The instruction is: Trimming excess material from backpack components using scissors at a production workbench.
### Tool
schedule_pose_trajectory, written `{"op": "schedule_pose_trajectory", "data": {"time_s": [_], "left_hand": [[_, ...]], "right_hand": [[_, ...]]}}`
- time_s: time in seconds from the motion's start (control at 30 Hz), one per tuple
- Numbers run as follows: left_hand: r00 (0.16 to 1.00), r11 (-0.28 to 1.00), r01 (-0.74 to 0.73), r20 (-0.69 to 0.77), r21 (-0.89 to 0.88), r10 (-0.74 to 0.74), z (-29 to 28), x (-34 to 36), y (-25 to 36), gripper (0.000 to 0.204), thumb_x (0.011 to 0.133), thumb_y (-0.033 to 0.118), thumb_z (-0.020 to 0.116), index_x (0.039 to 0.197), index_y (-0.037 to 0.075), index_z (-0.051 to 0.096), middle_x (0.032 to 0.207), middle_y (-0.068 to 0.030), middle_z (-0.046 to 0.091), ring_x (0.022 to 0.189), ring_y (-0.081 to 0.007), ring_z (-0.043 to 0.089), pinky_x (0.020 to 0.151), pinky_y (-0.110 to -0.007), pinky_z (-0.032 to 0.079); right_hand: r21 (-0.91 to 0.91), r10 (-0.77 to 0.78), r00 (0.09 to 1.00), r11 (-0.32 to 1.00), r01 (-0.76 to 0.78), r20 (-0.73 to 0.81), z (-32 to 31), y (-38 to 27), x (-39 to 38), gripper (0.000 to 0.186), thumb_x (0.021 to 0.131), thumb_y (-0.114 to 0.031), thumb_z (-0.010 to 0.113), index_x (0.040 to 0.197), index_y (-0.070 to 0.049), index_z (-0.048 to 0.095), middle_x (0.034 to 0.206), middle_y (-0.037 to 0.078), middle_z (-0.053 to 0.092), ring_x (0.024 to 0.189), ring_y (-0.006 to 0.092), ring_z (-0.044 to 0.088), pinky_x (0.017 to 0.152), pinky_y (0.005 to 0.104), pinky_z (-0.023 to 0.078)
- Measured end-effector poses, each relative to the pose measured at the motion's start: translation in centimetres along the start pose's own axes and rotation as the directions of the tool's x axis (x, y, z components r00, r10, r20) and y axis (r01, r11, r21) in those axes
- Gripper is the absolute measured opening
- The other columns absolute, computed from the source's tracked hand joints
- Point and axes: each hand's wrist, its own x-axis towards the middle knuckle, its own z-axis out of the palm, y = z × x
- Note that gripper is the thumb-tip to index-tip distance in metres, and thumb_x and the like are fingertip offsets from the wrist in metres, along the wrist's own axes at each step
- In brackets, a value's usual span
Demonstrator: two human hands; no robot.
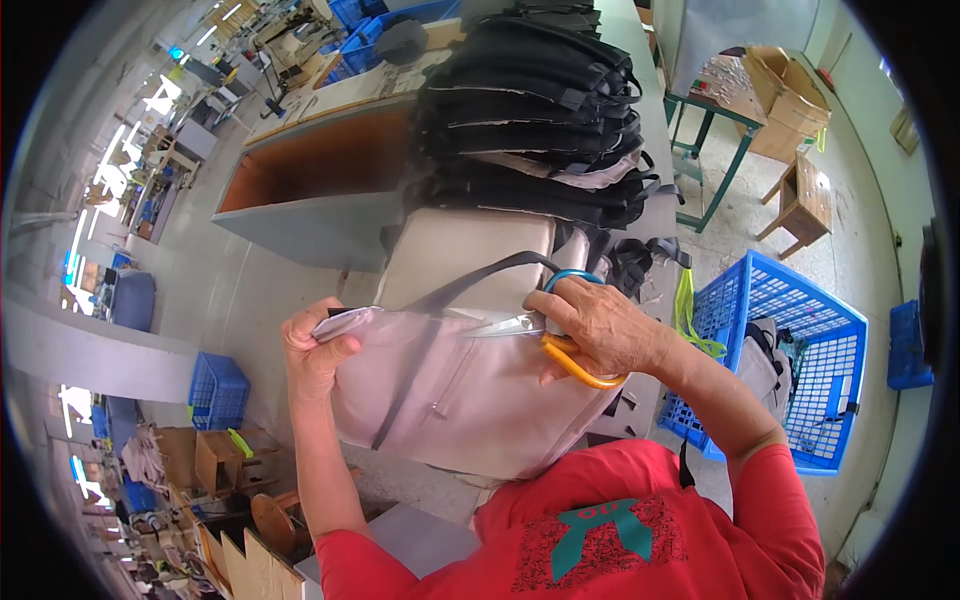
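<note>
A pale pinkish fabric piece [490, 400], perhaps part of a bag, spreads in front of me with a dark grey strap [405, 385] running across it. At its far left corner my left hand [318, 345] pinches the edge between thumb and fingers. My right hand [610, 325] grips scissors [580, 366] with one orange and one blue handle loop. Their metal blades point left, lying close over the fabric's upper edge; whether they touch it I cannot tell. Just beyond lies a beige padded panel [470, 255].
Black bags [530, 120] are stacked on the table beyond the panel. A blue plastic basket [800, 440] with bags inside stands at right, near a wooden stool [803, 205] and a green-legged table [712, 200]. An open-sided grey cabinet [310, 235] stands at left.
</note>
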Motion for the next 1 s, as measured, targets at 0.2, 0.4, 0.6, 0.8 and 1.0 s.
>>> {"op": "schedule_pose_trajectory", "data": {"time_s": [0.2, 0.4, 0.6, 0.8, 1.0], "left_hand": [[0.999, 1.0, 0.002, -0.044, -0.001, -0.002, -0.8, -0.8, -0.6, 0.037, 0.062, 0.03, 0.081, 0.07, 0.0, 0.061, 0.063, 0.003, 0.048, 0.057, -0.0055, 0.04, 0.05, -0.021, 0.027], [0.998, 0.998, 0.011, -0.069, -0.068, -0.016, -1.0, -1.0, -1.2, 0.035, 0.062, 0.028, 0.082, 0.07, 0.001, 0.062, 0.063, 0.0036, 0.048, 0.058, -0.0053, 0.04, 0.051, -0.021, 0.028], [0.999, 0.996, 0.027, -0.043, -0.08, -0.03, -0.5, -0.8, -0.7, 0.037, 0.06, 0.029, 0.082, 0.069, 0.0, 0.061, 0.062, 0.0041, 0.046, 0.057, -0.0051, 0.039, 0.05, -0.022, 0.028], [1.0, 0.997, -0.009, -0.022, -0.072, 0.007, 0.0, -0.7, -0.1, 0.037, 0.06, 0.029, 0.082, 0.068, -0.001, 0.061, 0.061, 0.0031, 0.046, 0.056, -0.0059, 0.038, 0.049, -0.023, 0.028], [0.998, 0.995, -0.057, 0.02, -0.08, 0.059, 0.1, -0.8, -0.4, 0.034, 0.059, 0.025, 0.082, 0.066, -0.001, 0.061, 0.06, 0.0012, 0.047, 0.054, -0.0062, 0.039, 0.047, -0.023, 0.027]], "right_hand": [[-0.001, -0.042, 0.999, 0.999, 0.042, -0.003, 0.7, -0.5, 0.7, 0.035, 0.082, -0.025, 0.059, 0.107, -0.005, 0.048, 0.075, 0.014, 0.052, 0.068, 0.0303, 0.056, 0.06, 0.0394, 0.046], [0.001, -0.068, 0.994, 0.998, 0.069, -0.084, 2.2, -0.3, 0.5, 0.033, 0.078, -0.02, 0.061, 0.105, -0.004, 0.048, 0.066, 0.013, 0.053, 0.059, 0.031, 0.057, 0.054, 0.0385, 0.047], [0.146, -0.05, 0.996, 0.987, 0.06, -0.069, 1.1, -0.8, 0.3, 0.041, 0.077, -0.024, 0.064, 0.109, -0.004, 0.048, 0.071, 0.014, 0.054, 0.062, 0.0319, 0.056, 0.055, 0.0384, 0.046], [0.064, 0.008, 1.0, 0.998, -0.007, -0.016, 0.0, -2.4, 1.2, 0.048, 0.076, -0.031, 0.065, 0.112, -0.005, 0.047, 0.08, 0.015, 0.055, 0.074, 0.0319, 0.056, 0.062, 0.0399, 0.046], [0.05, -0.015, 1.0, 0.999, 0.014, 0.016, -0.7, -2.9, 2.3, 0.041, 0.079, -0.03, 0.061, 0.109, -0.005, 0.048, 0.078, 0.015, 0.054, 0.076, 0.0314, 0.057, 0.064, 0.0413, 0.045]]}}
